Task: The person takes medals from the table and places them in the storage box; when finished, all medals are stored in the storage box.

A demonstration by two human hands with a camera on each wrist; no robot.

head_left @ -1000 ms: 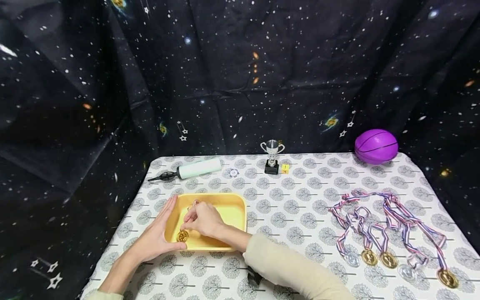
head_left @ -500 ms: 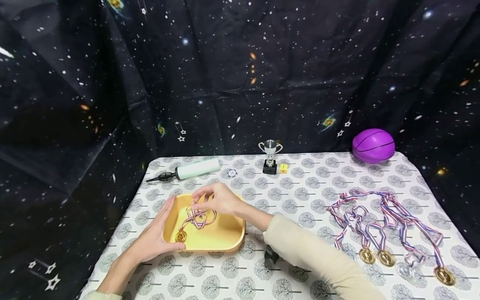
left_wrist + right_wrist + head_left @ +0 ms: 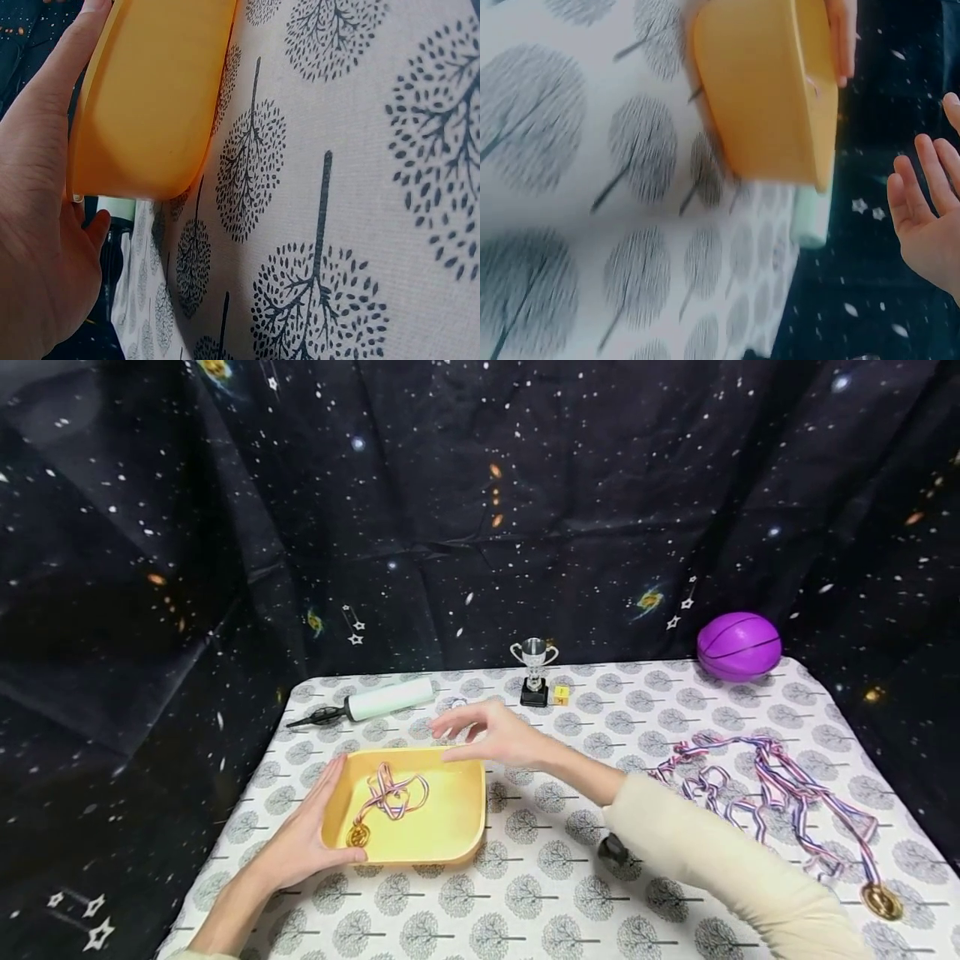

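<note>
A yellow plastic tub (image 3: pixel 450 827) stands on the table's left half. Inside it lies a gold medal (image 3: pixel 358 836) with its striped ribbon (image 3: pixel 393 795) loosely looped. My left hand (image 3: pixel 303 839) holds the tub's left end, thumb at the near rim and fingers along the left side toward the far corner; the left wrist view also shows this hand (image 3: pixel 37 195) against the tub wall. Over the tub's far right corner, my right hand (image 3: pixel 498 735) is raised with fingers spread and nothing in them. The right wrist view shows the same hand (image 3: pixel 934 217) apart from the tub.
More medals on tangled striped ribbons (image 3: pixel 780 777) lie at the right, partly hidden by my right sleeve; one gold medal (image 3: pixel 882 901) shows. Along the back are a hand pump (image 3: pixel 390 699), a trophy cup (image 3: pixel 534 672), a yellow letter cube (image 3: pixel 561 695) and a purple ball (image 3: pixel 739 647).
My right hand has let go of the medal's ribbon, risen out of the tub and moved right. The medal stays in the tub. My left hand keeps its place on the tub.
</note>
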